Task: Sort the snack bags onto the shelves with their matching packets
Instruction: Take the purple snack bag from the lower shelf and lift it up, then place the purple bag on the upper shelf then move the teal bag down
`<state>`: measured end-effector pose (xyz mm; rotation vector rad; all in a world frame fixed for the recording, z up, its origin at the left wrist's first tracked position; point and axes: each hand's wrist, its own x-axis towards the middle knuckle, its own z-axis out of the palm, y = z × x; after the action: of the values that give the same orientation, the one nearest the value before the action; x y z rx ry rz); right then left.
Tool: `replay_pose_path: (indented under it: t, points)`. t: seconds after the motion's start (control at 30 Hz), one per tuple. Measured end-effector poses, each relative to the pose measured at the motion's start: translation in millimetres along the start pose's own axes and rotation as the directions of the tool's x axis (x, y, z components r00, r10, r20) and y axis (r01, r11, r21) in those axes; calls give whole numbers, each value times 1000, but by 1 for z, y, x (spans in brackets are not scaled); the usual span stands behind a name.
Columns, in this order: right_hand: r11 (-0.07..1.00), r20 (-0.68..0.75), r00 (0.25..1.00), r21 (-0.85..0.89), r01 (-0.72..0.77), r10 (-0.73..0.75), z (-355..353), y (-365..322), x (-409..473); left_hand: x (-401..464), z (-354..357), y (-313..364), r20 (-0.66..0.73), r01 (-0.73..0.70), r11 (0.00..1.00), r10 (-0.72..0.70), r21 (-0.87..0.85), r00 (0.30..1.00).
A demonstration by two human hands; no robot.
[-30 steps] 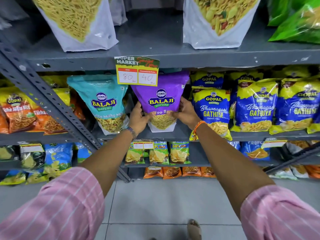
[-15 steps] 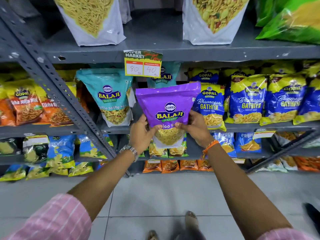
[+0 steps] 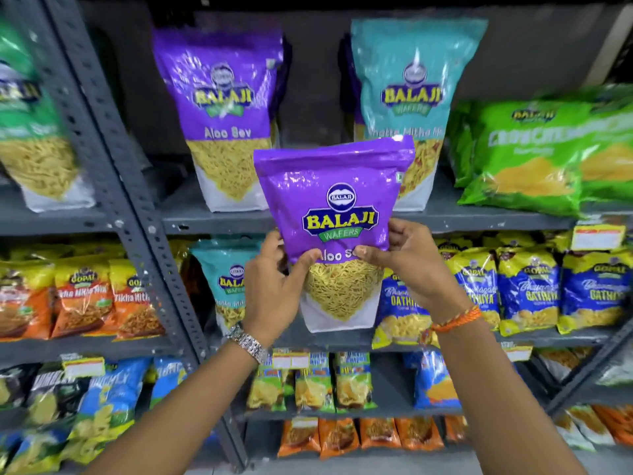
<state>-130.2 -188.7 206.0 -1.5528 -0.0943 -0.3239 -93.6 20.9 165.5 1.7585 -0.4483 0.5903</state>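
Observation:
I hold a purple Balaji Aloo Sev bag (image 3: 337, 214) upright in the air in front of the shelves. My left hand (image 3: 274, 286) grips its lower left side and my right hand (image 3: 407, 265) grips its lower right side. On the upper shelf (image 3: 219, 219) behind it stands a larger matching purple Aloo Sev bag (image 3: 222, 108), up and to the left. A teal Balaji bag (image 3: 414, 87) stands to the right of that one, partly hidden by the bag I hold.
A smaller teal Balaji bag (image 3: 224, 282) stands on the middle shelf behind my left hand. Blue-and-yellow Gopal Gathiya packets (image 3: 527, 289) fill the right, orange Gopal packets (image 3: 82, 296) the left. Green bags (image 3: 534, 156) lie upper right. A slanted grey upright (image 3: 113, 159) divides the shelf bays.
Both hands pulled the purple bag off the middle shelf and raised it. My view tilted up, so the upper shelf's full bags now show.

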Motion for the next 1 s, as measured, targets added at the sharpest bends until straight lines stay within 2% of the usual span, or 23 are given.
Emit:
replay_pose_path:
  t: [0.1, 0.23, 0.37, 0.57, 0.8, 0.93, 1.0]
  points:
    - [998, 7, 998, 3, 70, -70, 8, -39, 23, 39, -6, 21, -33, -41, 997, 39, -66, 999]
    - [991, -32, 991, -4, 131, -132, 19, -76, 59, 90, -10, 41, -84, -89, 995, 86, -33, 993]
    - [987, -89, 983, -10, 160, -160, 31, -89, 93, 130, -7, 53, -127, -80, 996, 84, 36, 988]
    - [979, -203, 959, -2, 204, -200, 33, -96, 130, 169, 4, 57, -102, -37, 999, 37, 5, 994]
    - [974, -290, 935, -159, 164, -205, 35, -73, 149, 185, 16, 43, -80, 5, 992, 5, 127, 997]
    - [943, -327, 913, -298, 146, -244, 38, -67, 151, 185, 19, 37, -80, 18, 998, -12, 64, 997]
    - [895, -315, 899, -419, 155, -304, 39, -68, 148, 186, 20, 38, -108, 22, 999, -17, 45, 994]
